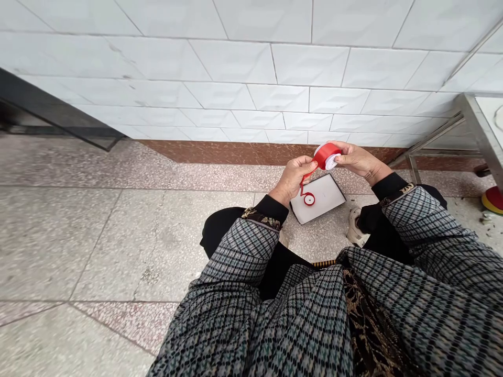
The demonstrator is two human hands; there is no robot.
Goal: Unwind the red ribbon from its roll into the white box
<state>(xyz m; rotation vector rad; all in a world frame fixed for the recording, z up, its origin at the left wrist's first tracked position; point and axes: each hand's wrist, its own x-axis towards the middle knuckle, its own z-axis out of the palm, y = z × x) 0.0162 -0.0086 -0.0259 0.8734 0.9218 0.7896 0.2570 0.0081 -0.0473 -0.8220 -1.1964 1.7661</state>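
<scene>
A roll of wide red ribbon [327, 154] with a white core is held up in front of the wall. My right hand [359, 161] grips the roll from its right side, thumb on the white core. Closed on the loose end of the red ribbon is my left hand [294, 178], just left of the roll. A narrow strip of red hangs below that hand toward a small red ribbon coil [309, 199] with a white centre. This coil appears over a white rectangular board or box lid [326, 201] with dark edges, low between my legs.
A white tiled wall [251, 63] with a brown skirting strip rises ahead. At right stands a metal-framed table [471, 120]; a red and yellow round object [493, 199] lies beneath. A dark-framed object [51, 110] is at left. Speckled stone floor [110, 230] surrounds me.
</scene>
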